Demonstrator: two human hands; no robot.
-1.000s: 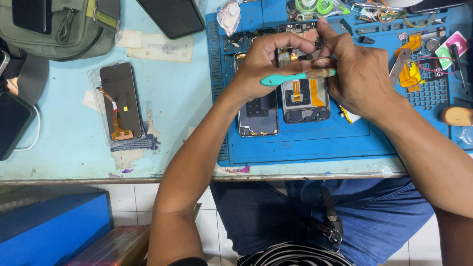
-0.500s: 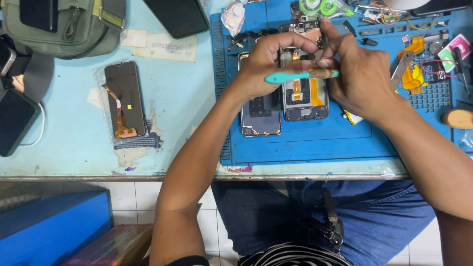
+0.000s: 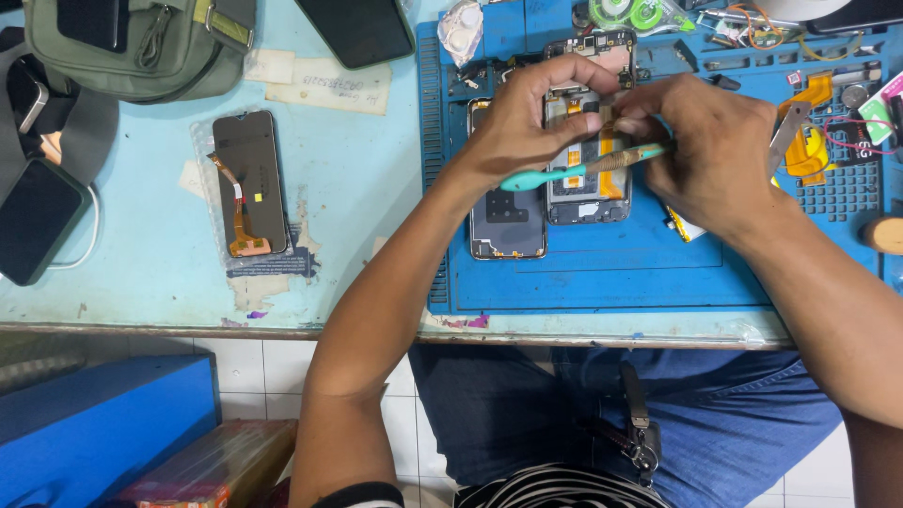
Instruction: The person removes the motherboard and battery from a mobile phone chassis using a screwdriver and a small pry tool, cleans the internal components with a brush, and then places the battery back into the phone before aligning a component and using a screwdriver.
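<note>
My left hand [image 3: 527, 122] and my right hand [image 3: 715, 150] meet over an opened phone body [image 3: 588, 193] that lies on a blue work mat [image 3: 583, 282]. The right hand holds a teal toothbrush [image 3: 564, 172], its handle pointing left across the phone. The fingertips of my left hand pinch a small part right next to the right fingertips; I cannot make out what it is. A detached phone back panel [image 3: 508, 221] lies just left of the opened phone, partly under my left wrist.
A phone screen with an orange flex cable [image 3: 247, 183] lies on the pale blue table at left. A green bag [image 3: 141, 47], dark phones [image 3: 38, 221] [image 3: 357, 28], tape rolls [image 3: 625, 13] and small parts [image 3: 828, 122] crowd the back and right. The table edge [image 3: 282, 329] runs below.
Both hands have stayed together over the opened phone. The toothbrush handle has dropped slightly and tilted.
</note>
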